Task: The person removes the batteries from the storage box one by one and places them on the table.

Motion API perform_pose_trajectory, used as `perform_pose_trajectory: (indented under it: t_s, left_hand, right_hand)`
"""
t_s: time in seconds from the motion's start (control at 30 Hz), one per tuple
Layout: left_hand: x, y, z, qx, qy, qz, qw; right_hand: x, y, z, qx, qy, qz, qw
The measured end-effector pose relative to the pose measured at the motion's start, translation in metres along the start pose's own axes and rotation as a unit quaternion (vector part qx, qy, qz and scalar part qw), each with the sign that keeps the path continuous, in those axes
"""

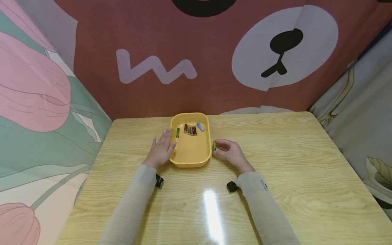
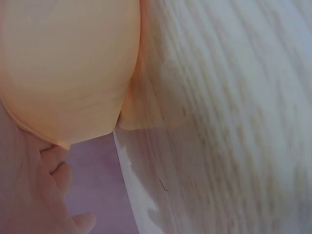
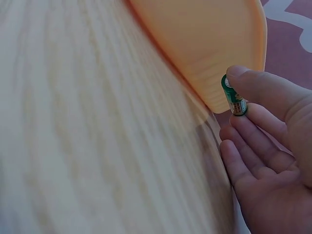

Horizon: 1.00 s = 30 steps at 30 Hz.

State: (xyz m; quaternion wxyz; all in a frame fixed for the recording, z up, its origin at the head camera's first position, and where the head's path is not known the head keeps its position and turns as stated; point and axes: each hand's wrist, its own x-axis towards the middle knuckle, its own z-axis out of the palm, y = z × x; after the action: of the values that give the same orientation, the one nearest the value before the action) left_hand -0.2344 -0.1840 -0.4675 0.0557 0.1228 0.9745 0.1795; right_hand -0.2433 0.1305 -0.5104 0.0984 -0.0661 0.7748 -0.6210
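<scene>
Green and yellow coat the battery (image 3: 235,99); it's cylindrical.

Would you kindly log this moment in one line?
right hand: pinches green battery outside tray; left hand: at tray rim; tray: holds other batteries

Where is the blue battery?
In the head view, the blue battery lies inside the yellow tray, near its far right corner, just right of the bunched batteries.
</scene>
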Motion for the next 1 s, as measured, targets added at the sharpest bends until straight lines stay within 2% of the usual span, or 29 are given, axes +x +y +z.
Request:
perform_pose_trajectory:
  t_s: [0.5,1.0]
  left_hand:
    - [0.0012,-0.0015,-0.0001,0.0,-0.005,-0.004,1.0]
    - [0.0016,-0.0023,0.0007,-0.006,-0.003,0.003,1.0]
  right_hand:
    - [0.0017,0.0062,0.0009,-0.029,-0.003,0.001,1.0]
    - [0.0029,0.0078,0.0022,-0.082,-0.001,-0.016,0.996]
